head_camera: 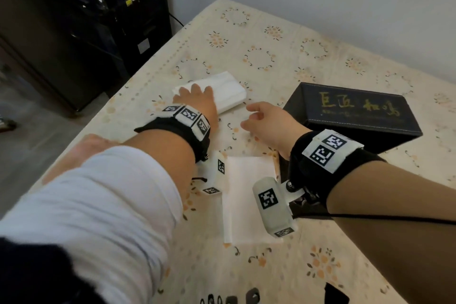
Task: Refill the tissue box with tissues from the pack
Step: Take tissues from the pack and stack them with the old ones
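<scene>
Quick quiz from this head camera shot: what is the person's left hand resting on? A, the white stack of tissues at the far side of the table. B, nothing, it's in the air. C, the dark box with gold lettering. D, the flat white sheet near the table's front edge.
A: the left hand lies palm down on the white tissue stack, while the dark box sits apart to the right, beyond the right hand.
</scene>
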Demonstrator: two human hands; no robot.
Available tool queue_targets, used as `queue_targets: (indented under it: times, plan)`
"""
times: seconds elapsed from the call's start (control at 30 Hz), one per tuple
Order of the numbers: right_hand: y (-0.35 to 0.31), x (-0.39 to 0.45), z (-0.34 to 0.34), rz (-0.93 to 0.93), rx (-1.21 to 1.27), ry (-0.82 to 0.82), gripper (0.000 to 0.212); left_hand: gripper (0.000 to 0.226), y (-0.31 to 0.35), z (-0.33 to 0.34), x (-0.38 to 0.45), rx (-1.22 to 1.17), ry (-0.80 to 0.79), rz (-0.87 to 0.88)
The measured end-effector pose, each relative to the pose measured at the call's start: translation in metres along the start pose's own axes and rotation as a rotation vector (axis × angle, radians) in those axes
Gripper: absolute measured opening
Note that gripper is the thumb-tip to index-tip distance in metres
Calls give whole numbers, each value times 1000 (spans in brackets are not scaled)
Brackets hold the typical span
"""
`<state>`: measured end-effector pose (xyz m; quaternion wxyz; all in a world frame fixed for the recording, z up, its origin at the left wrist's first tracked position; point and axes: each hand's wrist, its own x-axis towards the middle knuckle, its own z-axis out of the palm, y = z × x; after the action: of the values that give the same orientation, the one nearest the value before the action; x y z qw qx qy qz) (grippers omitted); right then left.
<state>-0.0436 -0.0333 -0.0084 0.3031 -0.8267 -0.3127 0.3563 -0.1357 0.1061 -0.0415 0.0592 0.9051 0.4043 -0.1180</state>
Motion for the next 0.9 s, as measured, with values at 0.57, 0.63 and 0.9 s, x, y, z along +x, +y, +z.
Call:
queue_targets:
  times: [0.57, 0.63, 0.9]
  plan:
    - [-42, -62, -41, -64, 324, 2, 71, 41, -22, -59, -115, -1876, -355, -18]
    - [-48, -72, -44, -94, 349, -28, 68, 39, -17, -61, -129, -1939, -369, -32]
    - [-53, -113, -61, -248, 262, 41, 60, 36, 2, -85, -169, -1888, -248, -120]
